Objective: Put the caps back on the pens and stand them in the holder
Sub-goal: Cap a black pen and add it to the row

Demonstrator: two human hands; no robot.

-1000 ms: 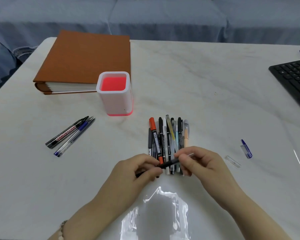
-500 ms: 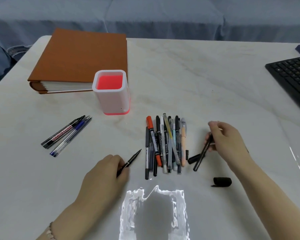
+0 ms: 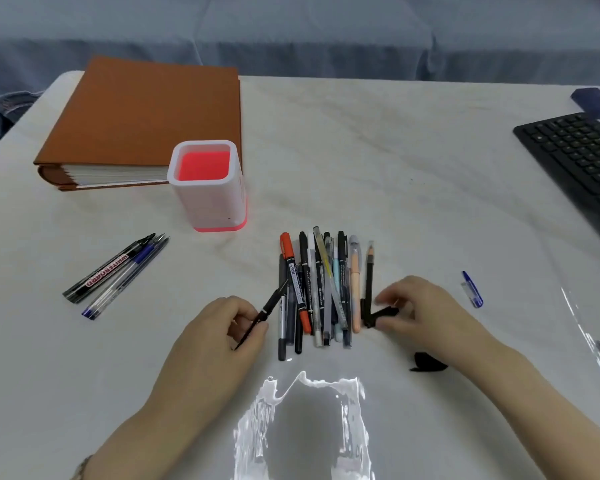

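The white pen holder [image 3: 205, 202] with a pink inside stands upright and holds nothing. Several pens lie in a row [image 3: 316, 289] at the table's middle. My left hand [image 3: 219, 330] grips a thin black uncapped pen [image 3: 269, 306], its tip pointing up and to the right beside the row's left edge. My right hand [image 3: 426, 313] pinches a black cap [image 3: 383, 312] at the lower end of a black pen [image 3: 369, 275] that lies at the row's right side. A second black cap [image 3: 426, 364] lies just below my right wrist, partly hidden.
Three pens [image 3: 115, 271] lie left of the holder. A blue cap [image 3: 471, 289] lies on the right. An orange binder [image 3: 146, 116] sits behind the holder. A black keyboard [image 3: 575, 161] fills the right edge, with a dark blue object [image 3: 594, 102] behind it.
My right hand laid the black pen down beside the row and took hold of the black cap. My left hand moved right toward the row with the thin pen.
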